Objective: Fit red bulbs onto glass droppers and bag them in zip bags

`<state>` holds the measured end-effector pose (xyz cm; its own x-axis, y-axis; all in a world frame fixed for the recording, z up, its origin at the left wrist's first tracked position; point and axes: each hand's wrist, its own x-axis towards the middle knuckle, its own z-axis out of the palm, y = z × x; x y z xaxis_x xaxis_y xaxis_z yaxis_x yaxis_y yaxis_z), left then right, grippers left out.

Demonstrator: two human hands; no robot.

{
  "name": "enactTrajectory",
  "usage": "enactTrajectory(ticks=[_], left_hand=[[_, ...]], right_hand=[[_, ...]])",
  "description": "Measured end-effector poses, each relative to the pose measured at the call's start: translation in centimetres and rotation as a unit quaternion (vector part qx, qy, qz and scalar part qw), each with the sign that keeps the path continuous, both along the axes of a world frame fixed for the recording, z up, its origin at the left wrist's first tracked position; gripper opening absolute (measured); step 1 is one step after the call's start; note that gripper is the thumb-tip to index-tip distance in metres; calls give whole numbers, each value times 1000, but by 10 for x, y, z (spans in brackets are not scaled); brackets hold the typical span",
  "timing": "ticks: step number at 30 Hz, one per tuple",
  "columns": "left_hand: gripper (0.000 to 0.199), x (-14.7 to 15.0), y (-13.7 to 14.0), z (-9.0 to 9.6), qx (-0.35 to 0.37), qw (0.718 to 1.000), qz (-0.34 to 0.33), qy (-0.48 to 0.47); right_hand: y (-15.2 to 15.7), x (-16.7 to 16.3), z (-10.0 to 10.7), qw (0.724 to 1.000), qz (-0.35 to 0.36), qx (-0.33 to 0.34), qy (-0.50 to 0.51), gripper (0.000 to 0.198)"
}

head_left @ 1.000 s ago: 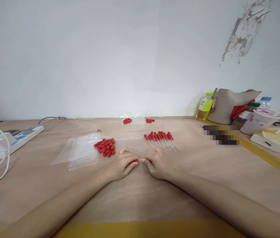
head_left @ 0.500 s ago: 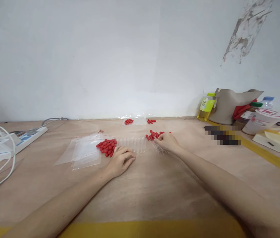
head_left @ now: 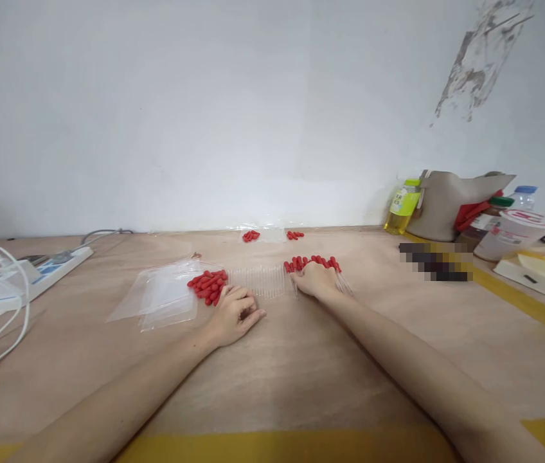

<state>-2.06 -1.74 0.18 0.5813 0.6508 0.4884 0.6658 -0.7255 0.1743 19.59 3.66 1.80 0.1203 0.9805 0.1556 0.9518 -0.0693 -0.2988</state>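
My left hand (head_left: 236,315) rests on the table, fingers loosely bent and thumb apart, with nothing visibly held. It lies beside a pile of red rubber bulbs (head_left: 207,284) and the near edge of a row of clear thin tubes (head_left: 260,281). To the right, my right hand (head_left: 318,281) reaches over a row of droppers (head_left: 344,283), clear tubes with red bulbs at their far ends. Its fingertips are together at the leftmost dropper (head_left: 295,289); the other fingers are partly hidden. Clear plastic bags (head_left: 166,296) lie left of the bulb pile.
Bags with red bulbs (head_left: 250,236) lie by the wall. At left is a power strip (head_left: 60,267) with white cables. At right stand a yellow drink bottle (head_left: 402,206), a grey bag (head_left: 446,206), a plastic tub (head_left: 508,235) and a tissue pack (head_left: 537,270). Yellow tape marks the table.
My right hand has moved slightly left and lower over the droppers, and the ones at the right end now show more evenly lined up. My left hand has barely moved.
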Motion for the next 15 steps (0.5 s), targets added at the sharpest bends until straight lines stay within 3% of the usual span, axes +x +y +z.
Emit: enactTrajectory(ticks=[5, 9, 15], left_hand=[[22, -1, 0, 1, -4, 1000, 0, -1], [12, -1, -1, 2, -11, 1000, -2, -2], [22, 0, -1, 0, 10, 999, 33, -9]], right_hand=[[-3, 1, 1, 1000, 9, 25, -13, 41], [-2, -4, 1, 996, 60, 60, 5, 33], [9, -22, 2, 998, 53, 16, -31, 27]])
